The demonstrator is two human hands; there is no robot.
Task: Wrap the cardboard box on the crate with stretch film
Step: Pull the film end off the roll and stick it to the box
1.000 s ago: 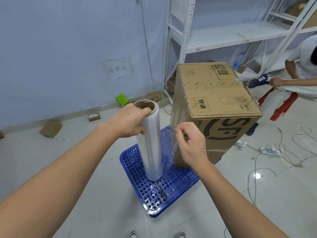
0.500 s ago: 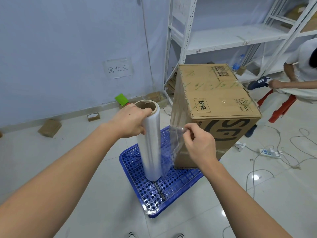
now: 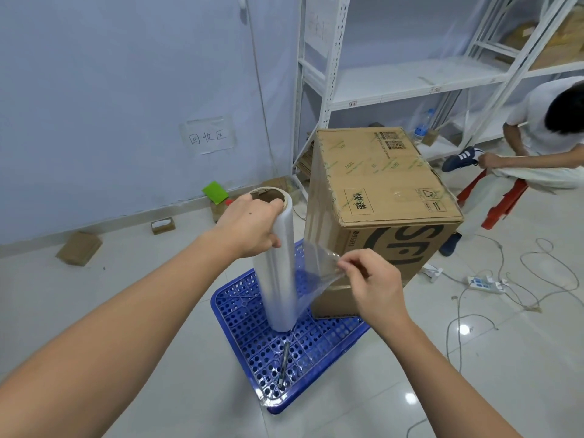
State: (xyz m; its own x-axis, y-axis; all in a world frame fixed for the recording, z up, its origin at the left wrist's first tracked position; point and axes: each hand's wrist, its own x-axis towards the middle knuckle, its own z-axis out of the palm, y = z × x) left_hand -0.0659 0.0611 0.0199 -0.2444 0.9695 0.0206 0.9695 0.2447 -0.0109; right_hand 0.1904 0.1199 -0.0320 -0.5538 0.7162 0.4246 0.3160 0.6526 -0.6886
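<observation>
Our left hand [image 3: 252, 226] grips the stretch film roll [image 3: 279, 273] upright on the blue crate [image 3: 319, 352]; our right hand [image 3: 374, 279] pinches its loose film [image 3: 316, 270] just beside the cardboard box [image 3: 376, 197].

A stockroom or parcel-packing room: white steel shelving [image 3: 395, 86] lines a pale blue wall, small cartons [image 3: 79, 248] lie on the tiled floor, and a courier-marked cardboard box [image 3: 379, 184] stands on a blue crate [image 3: 316, 349].
</observation>
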